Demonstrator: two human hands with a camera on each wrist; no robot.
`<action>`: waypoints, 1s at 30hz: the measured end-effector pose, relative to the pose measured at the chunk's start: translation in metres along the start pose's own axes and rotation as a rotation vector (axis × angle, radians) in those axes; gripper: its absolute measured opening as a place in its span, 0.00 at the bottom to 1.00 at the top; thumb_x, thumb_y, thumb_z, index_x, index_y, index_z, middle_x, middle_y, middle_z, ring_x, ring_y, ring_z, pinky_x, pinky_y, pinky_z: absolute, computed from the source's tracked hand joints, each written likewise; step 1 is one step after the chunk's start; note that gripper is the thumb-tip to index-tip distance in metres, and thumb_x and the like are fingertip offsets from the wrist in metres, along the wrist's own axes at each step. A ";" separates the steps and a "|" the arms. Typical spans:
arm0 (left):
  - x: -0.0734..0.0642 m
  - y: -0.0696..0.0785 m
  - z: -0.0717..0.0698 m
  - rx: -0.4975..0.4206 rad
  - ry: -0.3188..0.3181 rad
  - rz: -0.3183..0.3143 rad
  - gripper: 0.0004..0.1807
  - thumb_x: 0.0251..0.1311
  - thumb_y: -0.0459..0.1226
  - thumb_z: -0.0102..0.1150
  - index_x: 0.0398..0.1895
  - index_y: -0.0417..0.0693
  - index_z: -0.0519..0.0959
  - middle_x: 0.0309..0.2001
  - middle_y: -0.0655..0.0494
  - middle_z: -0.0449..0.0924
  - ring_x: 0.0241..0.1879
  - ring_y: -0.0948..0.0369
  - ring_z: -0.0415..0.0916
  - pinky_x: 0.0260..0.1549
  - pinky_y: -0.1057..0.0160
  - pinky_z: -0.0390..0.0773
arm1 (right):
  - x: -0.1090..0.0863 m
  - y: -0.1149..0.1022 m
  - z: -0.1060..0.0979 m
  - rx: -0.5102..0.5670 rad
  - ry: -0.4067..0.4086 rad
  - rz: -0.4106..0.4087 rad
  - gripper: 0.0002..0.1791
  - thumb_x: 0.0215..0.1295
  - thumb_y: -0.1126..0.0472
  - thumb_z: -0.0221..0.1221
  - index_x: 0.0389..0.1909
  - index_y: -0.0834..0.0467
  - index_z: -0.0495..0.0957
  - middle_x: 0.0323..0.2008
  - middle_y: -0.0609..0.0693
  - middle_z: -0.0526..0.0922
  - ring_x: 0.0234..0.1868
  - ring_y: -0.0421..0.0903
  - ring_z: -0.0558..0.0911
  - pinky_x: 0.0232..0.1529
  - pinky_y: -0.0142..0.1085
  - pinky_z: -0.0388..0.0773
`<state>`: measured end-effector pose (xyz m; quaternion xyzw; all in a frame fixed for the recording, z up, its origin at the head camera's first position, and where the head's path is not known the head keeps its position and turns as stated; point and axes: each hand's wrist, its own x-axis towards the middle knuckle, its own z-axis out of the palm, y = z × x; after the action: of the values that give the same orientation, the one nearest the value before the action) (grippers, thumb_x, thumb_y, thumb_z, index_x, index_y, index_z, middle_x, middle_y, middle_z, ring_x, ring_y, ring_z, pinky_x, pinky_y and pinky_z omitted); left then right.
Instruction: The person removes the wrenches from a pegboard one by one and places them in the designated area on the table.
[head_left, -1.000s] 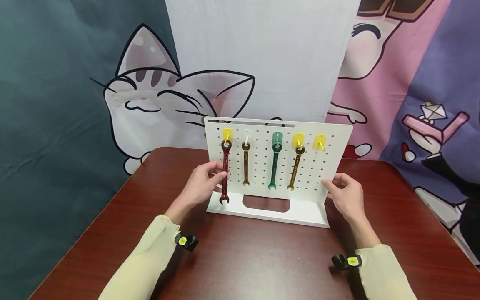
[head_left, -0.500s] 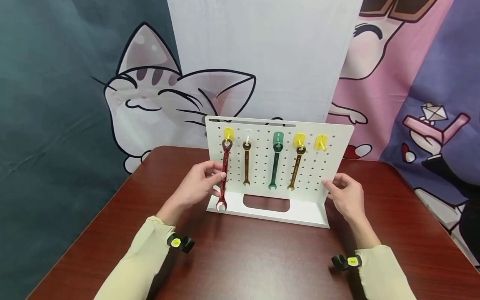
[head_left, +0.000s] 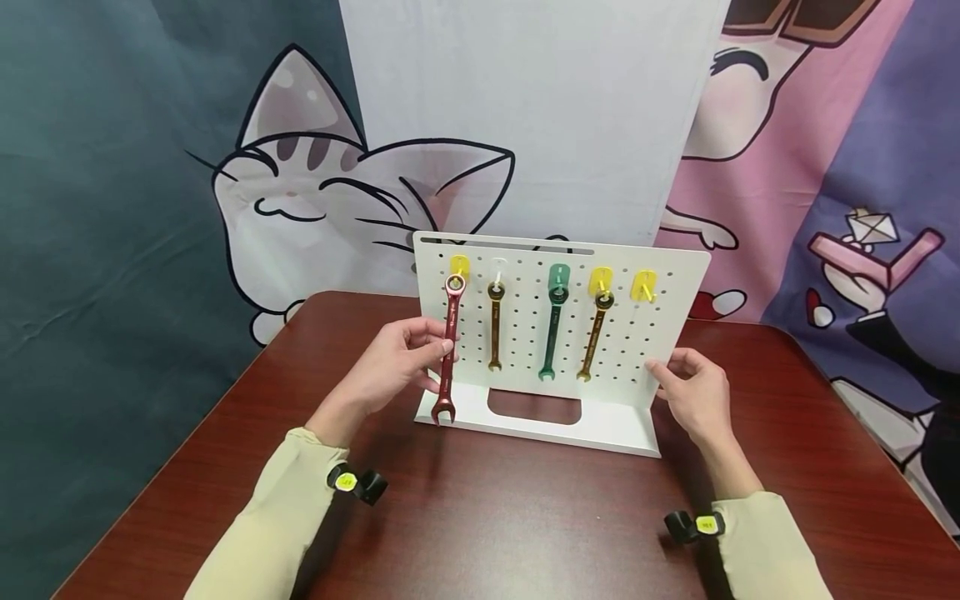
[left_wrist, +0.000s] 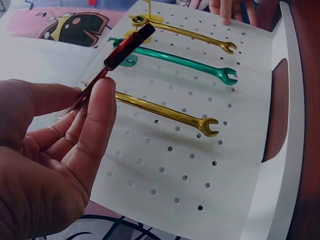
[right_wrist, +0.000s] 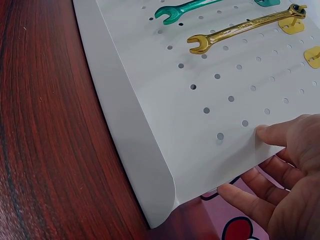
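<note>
My left hand point(head_left: 393, 362) pinches a red combination wrench point(head_left: 447, 375) between thumb and fingers, in front of the board's left side. The wrench's ring end overlaps the leftmost yellow hook point(head_left: 460, 265) in the head view; its open end points down toward me. In the left wrist view the wrench point(left_wrist: 127, 50) tilts out from the board. My right hand point(head_left: 693, 392) grips the white pegboard point(head_left: 622, 358) by its right edge, thumb on the front face point(right_wrist: 190, 145) and fingers behind. A gold wrench point(head_left: 495, 333), a green wrench point(head_left: 552, 337) and another gold wrench point(head_left: 594, 342) hang between the hands.
The rightmost yellow hook point(head_left: 643, 286) bears no wrench. The pegboard's white base point(head_left: 615, 433), with an oblong cutout, stands on a dark red-brown table point(head_left: 525, 517). Behind the table hangs a cloth backdrop point(head_left: 525, 100) with cartoon figures.
My left hand has drawn the red wrench slightly toward me; its open end has swung outward and left, and its ring has come forward at the hook. The right hand stays on the board edge.
</note>
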<state>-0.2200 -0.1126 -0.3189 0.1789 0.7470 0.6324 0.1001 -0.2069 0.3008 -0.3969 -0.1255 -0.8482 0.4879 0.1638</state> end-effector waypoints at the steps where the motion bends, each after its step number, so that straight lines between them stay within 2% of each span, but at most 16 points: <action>1: 0.000 0.001 0.000 -0.005 -0.003 0.004 0.14 0.74 0.30 0.58 0.56 0.27 0.77 0.36 0.55 0.84 0.32 0.62 0.84 0.28 0.60 0.89 | 0.000 0.000 0.000 -0.001 0.000 0.001 0.21 0.72 0.54 0.68 0.56 0.65 0.81 0.48 0.63 0.85 0.34 0.36 0.85 0.36 0.30 0.88; 6: -0.001 0.006 -0.001 -0.023 -0.011 0.005 0.13 0.74 0.30 0.59 0.56 0.29 0.78 0.37 0.51 0.84 0.31 0.62 0.84 0.27 0.60 0.89 | -0.001 0.000 0.000 -0.016 0.003 0.002 0.21 0.73 0.54 0.67 0.57 0.64 0.81 0.50 0.64 0.85 0.34 0.34 0.84 0.37 0.32 0.89; 10: -0.003 0.009 -0.002 -0.022 -0.015 0.002 0.13 0.74 0.30 0.59 0.56 0.30 0.78 0.36 0.51 0.85 0.30 0.61 0.84 0.28 0.60 0.89 | -0.002 0.000 0.000 -0.026 0.008 -0.004 0.20 0.73 0.55 0.67 0.58 0.64 0.81 0.50 0.65 0.86 0.36 0.38 0.85 0.38 0.33 0.89; 17: -0.006 0.009 -0.007 -0.032 -0.009 -0.008 0.14 0.74 0.30 0.58 0.58 0.30 0.76 0.36 0.52 0.85 0.28 0.58 0.87 0.32 0.58 0.91 | -0.002 -0.001 0.000 -0.029 0.008 0.000 0.21 0.73 0.54 0.67 0.58 0.64 0.81 0.51 0.65 0.86 0.38 0.44 0.87 0.35 0.27 0.87; 25: -0.011 0.008 -0.013 -0.049 -0.011 -0.015 0.22 0.73 0.28 0.58 0.67 0.29 0.71 0.40 0.51 0.86 0.31 0.54 0.90 0.34 0.53 0.92 | -0.001 -0.001 0.000 -0.028 0.003 0.004 0.21 0.73 0.54 0.67 0.57 0.65 0.81 0.50 0.65 0.85 0.37 0.43 0.87 0.33 0.26 0.87; 30: -0.014 0.004 -0.017 -0.045 -0.005 -0.013 0.23 0.72 0.28 0.61 0.68 0.30 0.72 0.43 0.52 0.87 0.33 0.55 0.90 0.36 0.52 0.92 | -0.001 -0.002 0.000 -0.024 0.000 0.011 0.21 0.72 0.54 0.67 0.57 0.65 0.81 0.49 0.65 0.85 0.36 0.42 0.86 0.33 0.25 0.86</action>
<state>-0.2129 -0.1330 -0.3127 0.1734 0.7334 0.6480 0.1103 -0.2058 0.2993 -0.3956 -0.1323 -0.8531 0.4787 0.1597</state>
